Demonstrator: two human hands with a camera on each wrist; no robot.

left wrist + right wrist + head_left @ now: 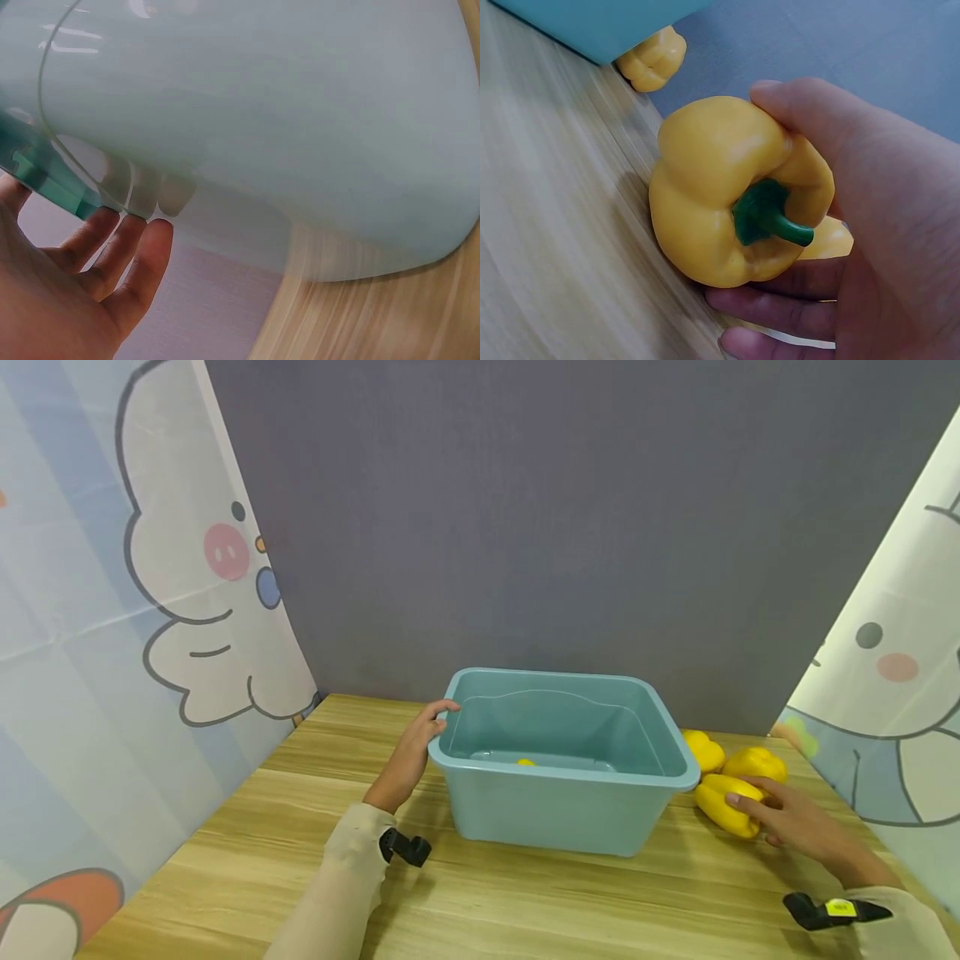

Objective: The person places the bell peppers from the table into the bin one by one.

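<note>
Right wrist view: the yellow pepper (705,176) sits mid-frame, clasped between thumb and fingers of the right hand (885,210); probably light, firm and slick-skinned, best held around its lobed sides. At the head view's lower centre, the left hand (411,752) grips the bin (555,814) by its left rim, fingers slightly apart.

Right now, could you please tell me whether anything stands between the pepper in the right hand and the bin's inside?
Yes: the right wall and rim of the bin stand between them; above that, nothing visible blocks the pepper.
</note>
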